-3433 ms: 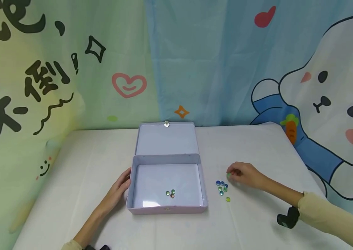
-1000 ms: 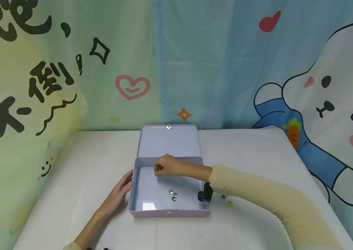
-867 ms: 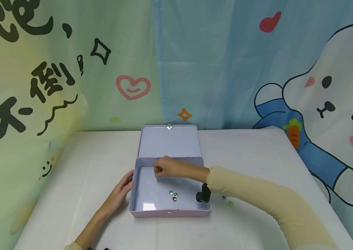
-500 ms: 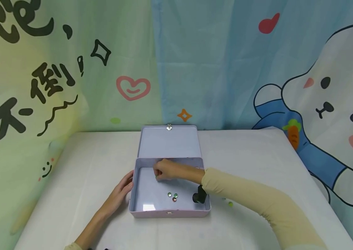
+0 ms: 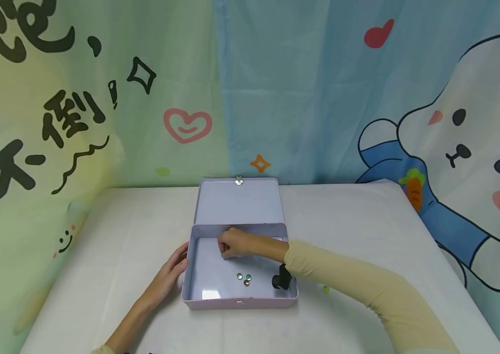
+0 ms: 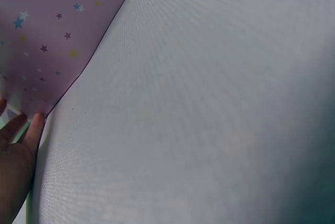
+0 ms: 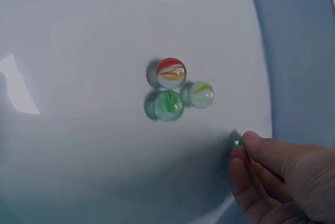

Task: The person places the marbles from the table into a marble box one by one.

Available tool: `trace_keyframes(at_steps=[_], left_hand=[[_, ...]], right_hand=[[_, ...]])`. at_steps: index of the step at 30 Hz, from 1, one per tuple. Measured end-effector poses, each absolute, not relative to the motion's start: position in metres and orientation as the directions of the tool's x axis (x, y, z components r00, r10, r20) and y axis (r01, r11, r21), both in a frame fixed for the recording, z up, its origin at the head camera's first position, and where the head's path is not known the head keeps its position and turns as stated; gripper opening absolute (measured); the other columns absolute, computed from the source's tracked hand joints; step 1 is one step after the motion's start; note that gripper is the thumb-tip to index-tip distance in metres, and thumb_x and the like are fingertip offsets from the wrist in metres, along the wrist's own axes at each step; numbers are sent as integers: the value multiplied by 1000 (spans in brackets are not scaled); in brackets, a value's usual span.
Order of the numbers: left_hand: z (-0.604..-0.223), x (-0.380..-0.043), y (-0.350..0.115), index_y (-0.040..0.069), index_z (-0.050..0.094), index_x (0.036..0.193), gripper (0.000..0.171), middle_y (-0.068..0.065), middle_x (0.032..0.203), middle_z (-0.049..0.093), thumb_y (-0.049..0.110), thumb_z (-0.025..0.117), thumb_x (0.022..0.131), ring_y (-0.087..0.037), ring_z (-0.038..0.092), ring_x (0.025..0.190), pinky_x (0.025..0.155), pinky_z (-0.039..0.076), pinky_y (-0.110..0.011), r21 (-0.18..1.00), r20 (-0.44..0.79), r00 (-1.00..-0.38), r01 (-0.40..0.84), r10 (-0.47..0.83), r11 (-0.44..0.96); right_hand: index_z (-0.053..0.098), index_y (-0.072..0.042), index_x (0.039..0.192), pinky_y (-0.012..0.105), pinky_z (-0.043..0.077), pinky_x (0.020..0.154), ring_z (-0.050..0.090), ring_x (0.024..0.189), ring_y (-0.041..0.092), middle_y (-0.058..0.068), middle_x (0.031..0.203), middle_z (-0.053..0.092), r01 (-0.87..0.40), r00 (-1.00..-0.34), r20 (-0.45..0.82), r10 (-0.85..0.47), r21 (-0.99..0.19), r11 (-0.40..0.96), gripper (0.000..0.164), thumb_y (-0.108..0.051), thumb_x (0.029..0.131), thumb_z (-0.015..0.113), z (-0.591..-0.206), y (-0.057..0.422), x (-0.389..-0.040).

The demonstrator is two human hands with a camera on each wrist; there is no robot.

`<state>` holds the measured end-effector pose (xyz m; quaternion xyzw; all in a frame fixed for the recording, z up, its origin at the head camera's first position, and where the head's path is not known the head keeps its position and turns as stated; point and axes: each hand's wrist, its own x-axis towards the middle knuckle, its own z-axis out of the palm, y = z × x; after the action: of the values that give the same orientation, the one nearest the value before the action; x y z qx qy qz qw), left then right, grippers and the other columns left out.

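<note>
A lilac tin box [image 5: 241,304] stands with its lid [image 5: 239,201] tipped back. Inside it my right hand [image 5: 234,243] pinches a green marble [image 7: 237,144] between thumb and fingertips, close over the floor near one wall. Three marbles lie grouped on the box floor: a red-and-orange one [image 7: 171,73], a green one [image 7: 168,105] and a yellow-streaked one [image 7: 201,94]. My left hand [image 5: 167,275] rests against the box's left side with its fingers extended; in the left wrist view its fingertips [image 6: 37,122] touch the star-patterned outer wall [image 6: 57,35].
A yellow-green marble [image 5: 326,289] lies on the white tablecloth [image 5: 347,324] right of the box. The right sleeve [image 5: 356,280] hides the spot where other marbles lay. A black wrist camera [image 5: 281,278] hangs over the box's right part. A printed curtain [image 5: 276,98] stands behind the table.
My right hand has carried a green marble from the table at the right into the box, then sunk lower toward its floor. The left hand has stayed at the box's side.
</note>
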<state>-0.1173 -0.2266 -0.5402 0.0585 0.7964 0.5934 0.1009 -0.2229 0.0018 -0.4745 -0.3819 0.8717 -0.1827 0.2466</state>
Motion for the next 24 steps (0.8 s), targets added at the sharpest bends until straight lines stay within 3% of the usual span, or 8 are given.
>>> trace_keyframes(at_steps=[7, 14, 18, 24], left_hand=[[-541, -118, -227, 14, 28, 153, 52, -19, 155, 35, 27, 39, 103, -40, 36, 141, 114, 26, -61, 956, -84, -975, -20, 208, 292], [-542, -117, -227, 16, 28, 153, 52, -19, 155, 35, 27, 38, 104, -41, 36, 141, 113, 25, -63, 955, -84, -973, -16, 216, 297], [-541, -118, -227, 15, 27, 153, 52, -20, 155, 35, 27, 39, 103, -41, 37, 140, 112, 26, -62, 957, -81, -972, -14, 219, 289], [-541, -118, -228, 14, 27, 153, 52, -19, 154, 36, 26, 38, 104, -38, 38, 140, 112, 30, -56, 948, -79, -973, -7, 215, 317]], right_hand=[[69, -1, 100, 18, 45, 70, 55, 77, 9, 6, 89, 69, -600, -579, -216, -786, -540, 590, 14, -9, 88, 69, -449, 21, -224], [68, -6, 96, 14, 48, 66, 55, 73, 3, 0, 83, 68, -535, -578, -201, -791, -638, 554, 8, -11, 89, 69, -415, 68, -208], [68, -8, 98, 16, 52, 68, 57, 74, 3, -1, 84, 68, -461, -618, -186, -764, -701, 544, 10, -13, 89, 68, -398, 102, -192], [67, -8, 103, 17, 54, 71, 59, 77, 5, 1, 89, 69, -350, -734, -155, -661, -749, 563, 14, -15, 91, 66, -395, 157, -173]])
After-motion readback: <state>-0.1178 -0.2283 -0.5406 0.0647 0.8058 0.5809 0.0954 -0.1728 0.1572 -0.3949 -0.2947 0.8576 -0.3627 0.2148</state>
